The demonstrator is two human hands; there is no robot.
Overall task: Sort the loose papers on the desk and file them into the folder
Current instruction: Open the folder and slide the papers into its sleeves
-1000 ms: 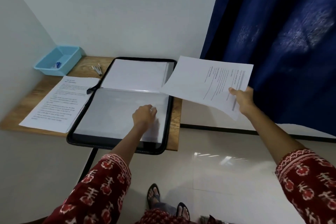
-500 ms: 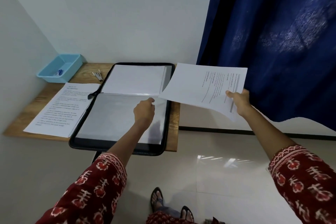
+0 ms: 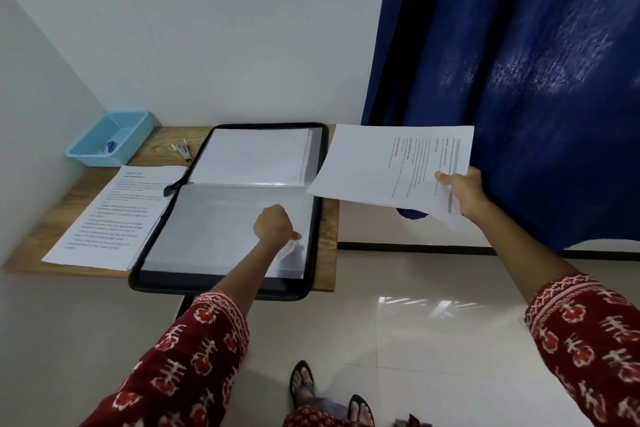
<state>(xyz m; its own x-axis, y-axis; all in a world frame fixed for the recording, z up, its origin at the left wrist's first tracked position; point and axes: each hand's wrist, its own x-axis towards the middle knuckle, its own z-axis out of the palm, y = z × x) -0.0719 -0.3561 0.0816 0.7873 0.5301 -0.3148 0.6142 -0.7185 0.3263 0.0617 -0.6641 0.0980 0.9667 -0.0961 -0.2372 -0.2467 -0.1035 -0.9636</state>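
Folder (image 3: 228, 211) lies open on the desk (image 3: 329, 253). The left hand (image 3: 273, 227) pinches its clear sleeve's edge; the right hand (image 3: 462, 196) grips a printed sheet (image 3: 381, 170) right of it. Next, likely: slide it in.

wood desk (image 3: 69, 198), glossy plastic sleeve (image 3: 214, 225), matt paper (image 3: 374, 166)

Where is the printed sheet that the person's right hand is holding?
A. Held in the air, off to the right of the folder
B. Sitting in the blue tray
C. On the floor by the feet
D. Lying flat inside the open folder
A: the right hand pinches the sheet by its near edge, and it hangs beside the folder, beyond the desk's edge.
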